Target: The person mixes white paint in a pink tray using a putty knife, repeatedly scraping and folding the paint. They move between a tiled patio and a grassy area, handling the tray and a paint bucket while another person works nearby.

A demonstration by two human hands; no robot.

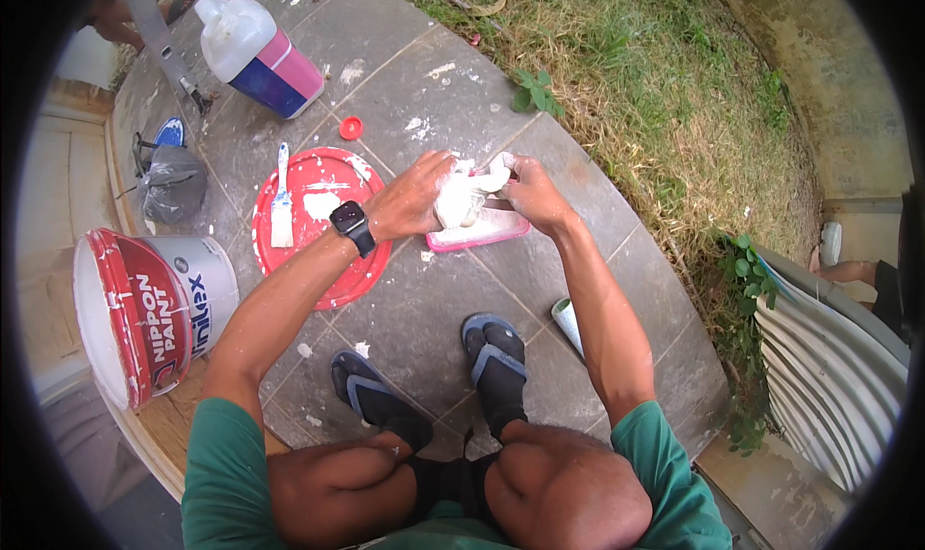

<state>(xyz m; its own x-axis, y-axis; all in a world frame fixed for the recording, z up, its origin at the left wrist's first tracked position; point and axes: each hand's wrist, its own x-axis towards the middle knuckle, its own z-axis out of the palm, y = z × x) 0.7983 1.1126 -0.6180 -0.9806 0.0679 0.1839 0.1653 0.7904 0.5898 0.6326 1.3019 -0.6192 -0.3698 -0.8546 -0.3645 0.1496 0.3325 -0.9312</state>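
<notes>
A crumpled white rag (464, 201), wet-looking and paint-coloured, is stretched between my two hands. Its left bulk is gripped by my left hand (416, 199), which has a dark watch on the wrist. At the rag's right end, the fingers of my right hand (536, 196) are closed on it. A thin greyish edge shows beside those fingers; what it is I cannot make out. Directly under the rag lies a pink tray (482, 243) holding white paint. Left of the tray, a paintbrush (281, 208) with white bristles rests on a paint-smeared red lid (358, 278).
A white-and-red paint bucket (207, 261) stands at the left. Beyond the lid are a small red cap (351, 127), a plastic jug (255, 54), a grey bag (171, 184) and a ladder leg (159, 35). A pale cylinder (567, 321) lies near my right foot. Grass (626, 97) borders the tiles.
</notes>
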